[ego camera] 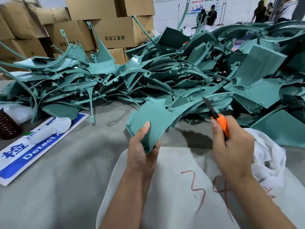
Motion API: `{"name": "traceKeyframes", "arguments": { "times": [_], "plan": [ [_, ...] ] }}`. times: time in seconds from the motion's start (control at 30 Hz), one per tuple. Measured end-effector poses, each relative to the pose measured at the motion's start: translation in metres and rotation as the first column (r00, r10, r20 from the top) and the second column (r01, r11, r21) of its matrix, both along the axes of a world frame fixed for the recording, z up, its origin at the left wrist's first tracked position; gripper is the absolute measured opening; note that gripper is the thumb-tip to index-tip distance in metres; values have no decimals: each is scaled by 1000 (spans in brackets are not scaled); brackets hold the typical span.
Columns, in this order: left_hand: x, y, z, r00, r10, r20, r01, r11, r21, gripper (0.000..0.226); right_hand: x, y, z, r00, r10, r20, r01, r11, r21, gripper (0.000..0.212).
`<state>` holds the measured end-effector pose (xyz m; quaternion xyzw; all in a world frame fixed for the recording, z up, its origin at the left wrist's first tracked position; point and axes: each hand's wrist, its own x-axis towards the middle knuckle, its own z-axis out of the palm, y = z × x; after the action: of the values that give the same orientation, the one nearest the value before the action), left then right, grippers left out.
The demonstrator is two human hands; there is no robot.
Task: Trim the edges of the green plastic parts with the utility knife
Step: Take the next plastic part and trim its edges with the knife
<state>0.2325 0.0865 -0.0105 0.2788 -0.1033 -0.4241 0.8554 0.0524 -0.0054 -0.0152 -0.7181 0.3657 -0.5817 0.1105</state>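
Left hand (143, 147) grips a green plastic part (156, 118) by its lower corner, thumb on top, part fanning up and away from it. Right hand (232, 144) is wrapped around the orange utility knife (221, 123), blade angled up-left, just beside the part's right edge, not touching.

One head-worn camera looks forward and down, close over the grey table (66, 171), toward stacked cartons (115, 30).
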Motion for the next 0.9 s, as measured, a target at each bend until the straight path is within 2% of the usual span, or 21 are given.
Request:
{"name": "traceKeyframes", "arguments": {
  "times": [0.1,0.2,0.3,0.37,0.43,0.5,0.57,0.6,0.63,0.73,0.8,0.87,0.9],
  "plan": [
    [7,3,-4,999,-42,31,43,998,-46,46,-4,-6,1,992,-29,121,17,995,99,41],
    [16,10,-7,992,-110,63,115,990,-85,47,-9,-13,0,969,-5,245,-50,975,218,44],
    [20,16,-1,958,-265,108,281,943,-179,66,-14,-19,-1,941,-25,337,-117,912,394,47],
    [21,17,1,960,-245,139,265,951,-159,87,-16,-19,3,881,-22,473,-237,844,481,42],
    [20,15,-1,967,-210,147,228,966,-120,96,-19,-19,6,770,-8,638,-399,774,491,36],
    [18,15,-1,950,-274,146,292,949,-119,84,-21,-18,11,633,99,768,-631,639,439,35],
    [18,19,0,925,-361,118,373,924,-91,74,-19,-14,17,432,206,878,-849,421,319,43],
    [19,21,-1,911,-396,113,404,913,-57,71,-17,-11,18,358,243,902,-906,323,273,48],
    [21,23,-2,894,-431,124,437,899,-21,69,-14,-8,18,325,278,904,-934,244,260,52],
    [17,24,-4,770,-572,281,561,818,127,72,-4,3,11,336,420,843,-939,85,332,58],
    [13,19,-7,697,-600,393,561,797,224,79,2,8,5,371,470,801,-912,23,409,76],
    [12,11,-11,674,-600,431,550,797,249,68,5,12,3,458,490,742,-867,63,494,78],
    [12,8,-12,686,-585,431,532,809,250,59,6,14,2,503,498,706,-849,133,511,70]
  ]
}}
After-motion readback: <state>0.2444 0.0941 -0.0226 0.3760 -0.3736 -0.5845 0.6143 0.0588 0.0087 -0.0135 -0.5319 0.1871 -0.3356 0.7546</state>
